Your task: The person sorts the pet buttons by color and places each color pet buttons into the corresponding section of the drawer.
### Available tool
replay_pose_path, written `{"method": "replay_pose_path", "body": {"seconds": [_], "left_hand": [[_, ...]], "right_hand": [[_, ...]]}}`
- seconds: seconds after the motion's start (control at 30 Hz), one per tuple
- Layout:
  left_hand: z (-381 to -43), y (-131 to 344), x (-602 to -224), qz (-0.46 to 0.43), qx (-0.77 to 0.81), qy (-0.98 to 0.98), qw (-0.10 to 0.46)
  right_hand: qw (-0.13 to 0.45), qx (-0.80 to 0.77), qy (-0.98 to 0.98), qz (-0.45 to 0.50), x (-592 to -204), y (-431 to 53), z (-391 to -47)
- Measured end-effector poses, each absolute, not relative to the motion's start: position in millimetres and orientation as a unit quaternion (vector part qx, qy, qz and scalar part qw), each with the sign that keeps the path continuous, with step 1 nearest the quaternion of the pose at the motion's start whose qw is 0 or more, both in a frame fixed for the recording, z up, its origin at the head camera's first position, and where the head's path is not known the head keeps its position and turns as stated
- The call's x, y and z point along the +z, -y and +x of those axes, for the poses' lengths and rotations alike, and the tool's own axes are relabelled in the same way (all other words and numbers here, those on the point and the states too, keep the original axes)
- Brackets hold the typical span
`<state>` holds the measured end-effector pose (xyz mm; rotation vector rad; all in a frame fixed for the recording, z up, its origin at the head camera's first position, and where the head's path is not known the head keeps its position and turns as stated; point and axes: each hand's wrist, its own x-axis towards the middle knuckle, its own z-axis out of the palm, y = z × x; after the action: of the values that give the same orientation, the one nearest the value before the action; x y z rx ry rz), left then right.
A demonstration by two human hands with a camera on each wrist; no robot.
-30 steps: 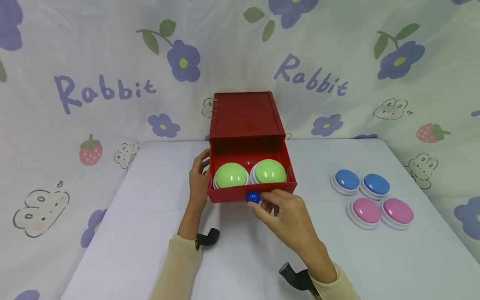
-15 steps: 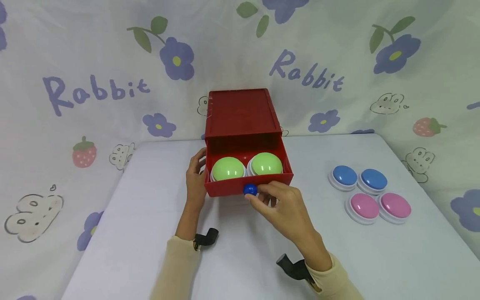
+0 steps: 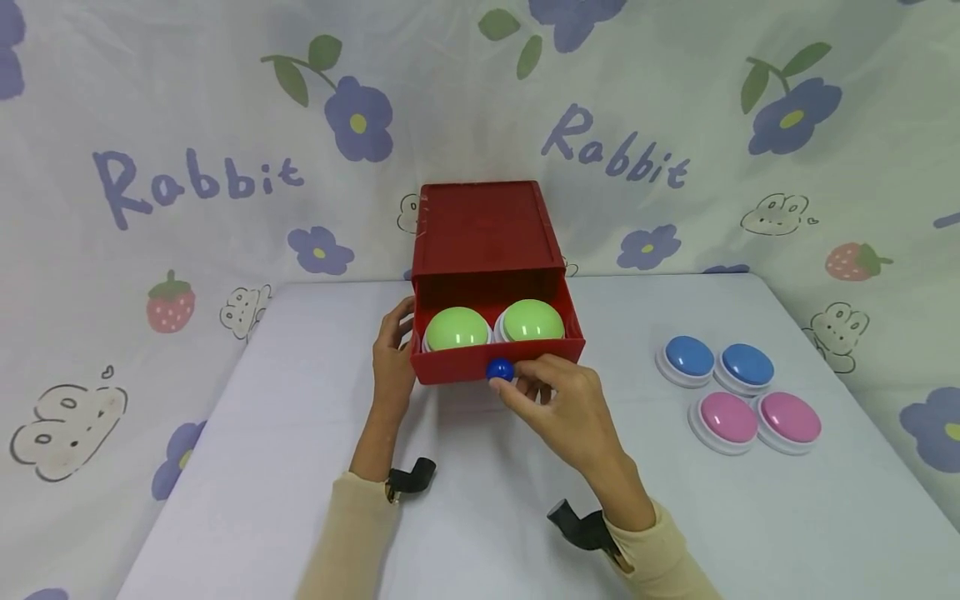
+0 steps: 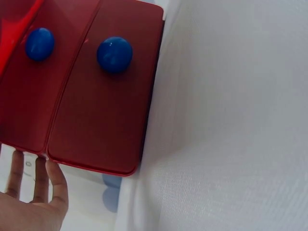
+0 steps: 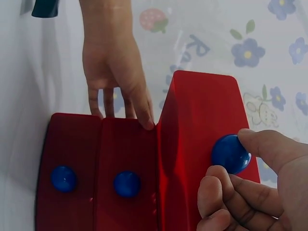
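Drawer [image 3: 459, 365] at the head view's centre looks light and stiff, best held by its smooth, possibly slippery knob [image 3: 500, 370]; right hand [image 3: 572, 410] pinches it, left hand [image 3: 392, 371], fingers extended, touches the cabinet [image 3: 489, 229].

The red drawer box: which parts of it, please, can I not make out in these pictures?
Head view: the lower drawers are hidden beneath the pulled-out top drawer.
Head view: the box top hides the top drawer's rear inside.
Left wrist view: the picture's edges cut off most of the top drawer.
Right wrist view: the right hand covers part of the blue knob.
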<state>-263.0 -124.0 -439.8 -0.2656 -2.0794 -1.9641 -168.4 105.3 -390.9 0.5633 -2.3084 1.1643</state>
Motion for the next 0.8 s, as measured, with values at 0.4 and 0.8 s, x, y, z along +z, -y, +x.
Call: {"method": "replay_pose_path", "body": {"seconds": [0.4, 0.8], "left_hand": [[-263.5, 122.0, -437.3, -0.064, -0.67, 0.728, 0.13], [-262.3, 121.7, -436.9, -0.06, -0.67, 0.728, 0.128]], "right_hand": [[0.252, 0.434, 0.84, 0.207, -391.3, -105.7, -175.7], [0.255, 0.436, 0.837, 0.212, -394.4, -105.5, -178.9]]}}
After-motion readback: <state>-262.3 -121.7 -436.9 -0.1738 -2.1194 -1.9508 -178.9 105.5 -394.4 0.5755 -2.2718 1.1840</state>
